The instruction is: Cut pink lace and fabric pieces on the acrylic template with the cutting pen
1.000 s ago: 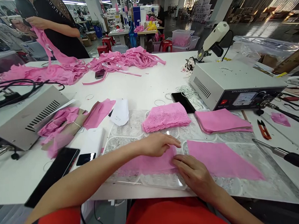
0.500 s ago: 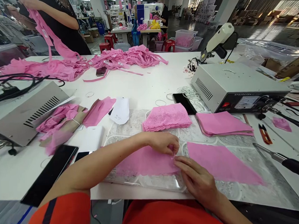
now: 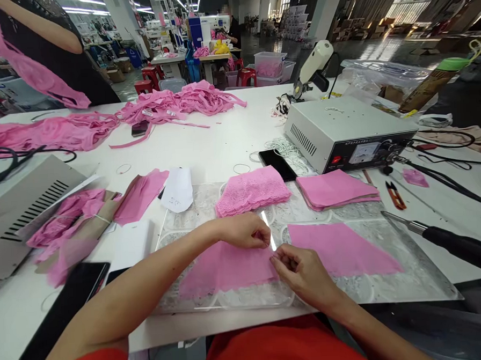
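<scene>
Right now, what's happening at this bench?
A person in red works two-handed on a pink fabric piece lying flat on a clear plate. The left hand and right hand both pinch at its right edge. A second pink piece lies flat beside it, a lace stack and a plain fabric stack behind. Across the table, another person lifts a pink strip.

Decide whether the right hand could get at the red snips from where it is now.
Probably yes: the snips lie in the open on the table, right of the right hand, with only flat pink fabric between.
</scene>
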`<state>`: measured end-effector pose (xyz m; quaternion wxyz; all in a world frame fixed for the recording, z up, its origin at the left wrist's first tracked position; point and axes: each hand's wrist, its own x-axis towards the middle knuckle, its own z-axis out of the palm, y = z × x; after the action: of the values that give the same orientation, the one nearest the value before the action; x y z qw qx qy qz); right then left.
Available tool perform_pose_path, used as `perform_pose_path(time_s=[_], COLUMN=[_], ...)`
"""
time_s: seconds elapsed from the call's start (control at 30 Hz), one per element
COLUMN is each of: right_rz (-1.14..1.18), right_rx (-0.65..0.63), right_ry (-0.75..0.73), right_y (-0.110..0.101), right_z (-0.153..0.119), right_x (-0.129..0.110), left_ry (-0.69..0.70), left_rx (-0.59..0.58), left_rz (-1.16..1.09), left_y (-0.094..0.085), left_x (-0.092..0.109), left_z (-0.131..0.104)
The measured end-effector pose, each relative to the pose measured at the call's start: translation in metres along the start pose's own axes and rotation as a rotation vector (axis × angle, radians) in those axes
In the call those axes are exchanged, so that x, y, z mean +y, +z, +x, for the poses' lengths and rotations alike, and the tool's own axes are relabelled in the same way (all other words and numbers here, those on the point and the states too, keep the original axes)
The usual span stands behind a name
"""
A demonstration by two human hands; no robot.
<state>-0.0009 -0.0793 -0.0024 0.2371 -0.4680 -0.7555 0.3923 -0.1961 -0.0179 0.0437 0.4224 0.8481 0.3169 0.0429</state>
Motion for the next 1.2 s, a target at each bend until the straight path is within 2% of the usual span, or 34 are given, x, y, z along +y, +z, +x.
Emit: perform_pose_path(time_s=[0.2,0.6,0.73,0.83,0.93,1.1,1.2], right_rz=[0.043,0.027,0.015,-0.011,-0.017,-0.066,-0.116], right_rx=[-0.034,0.031,0.044,0.041,0.011,0.074,0.032], right_ry=[0.009,-0.062,-0.075,-0.082,-0.077,-0.122,-0.112], right_y=[-0.003,0.004,0.006,0.003,-0.013,-0.059,-0.075], right_z=[0.002,0.003,0.003,0.001,0.001,0.02,0.04], right_x=[-0.002,0.0,-0.001,-0.003,-0.003,0.012,0.026], left_ry=[-0.075,-0.271,-0.319,-0.291,-0.235,-0.186,-0.127], left_rx=[0.045,0.197,0.201,0.184,0.202,0.311,0.253], left_rz=[-0.018,-0.042,-0.054,-0.032,0.071,0.304,0.448], left_y=[-0.003,0.0,0.001,0.002,0.005,0.022,0.041], left_x=[-0.002,-0.002,0.0,0.002,0.007,0.024,0.036], left_z=[-0.008,-0.009,-0.008,-0.006,-0.006,-0.002,0.007])
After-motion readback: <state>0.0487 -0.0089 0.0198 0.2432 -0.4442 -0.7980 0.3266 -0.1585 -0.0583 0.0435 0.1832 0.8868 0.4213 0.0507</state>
